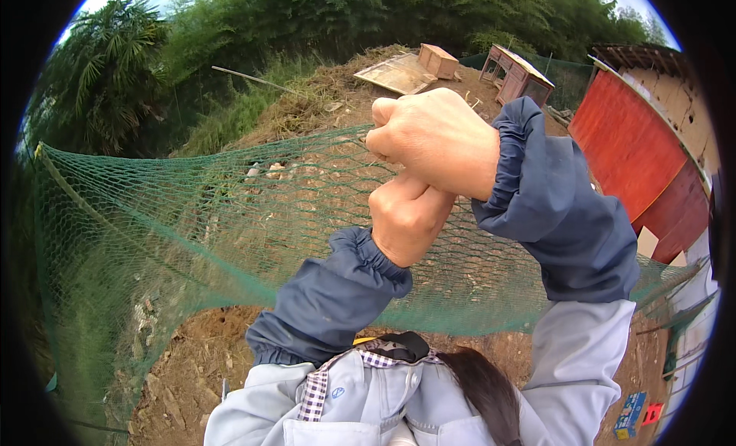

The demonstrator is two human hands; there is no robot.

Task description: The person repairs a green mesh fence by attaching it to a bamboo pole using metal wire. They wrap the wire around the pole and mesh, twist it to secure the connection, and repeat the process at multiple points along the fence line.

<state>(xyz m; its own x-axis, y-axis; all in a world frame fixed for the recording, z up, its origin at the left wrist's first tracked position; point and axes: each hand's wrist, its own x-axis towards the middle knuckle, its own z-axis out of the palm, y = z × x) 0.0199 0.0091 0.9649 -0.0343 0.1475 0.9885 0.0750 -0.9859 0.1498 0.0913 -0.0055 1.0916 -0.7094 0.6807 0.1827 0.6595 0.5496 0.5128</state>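
A green mesh net [207,208] stretches across in front of me, its upper edge running from a far-left post up to my hands. My right hand [437,135] is closed in a fist at the net's top edge, above and slightly beyond the other hand. Just below it, my left hand [410,216] is also closed, with the mesh around it. The two hands touch or nearly touch. Whatever is pinched between the fingers, apart from the netting, is hidden. Dark blue sleeve covers [333,296] wrap both forearms.
A slanted pole [100,216] holds the net at left. Beyond the net, a wooden box [438,61], a flat board [396,74] and a wooden cabinet [521,74] lie on a dirt slope. A red-walled shed [629,135] stands right. Blue and red packages [630,415] lie lower right.
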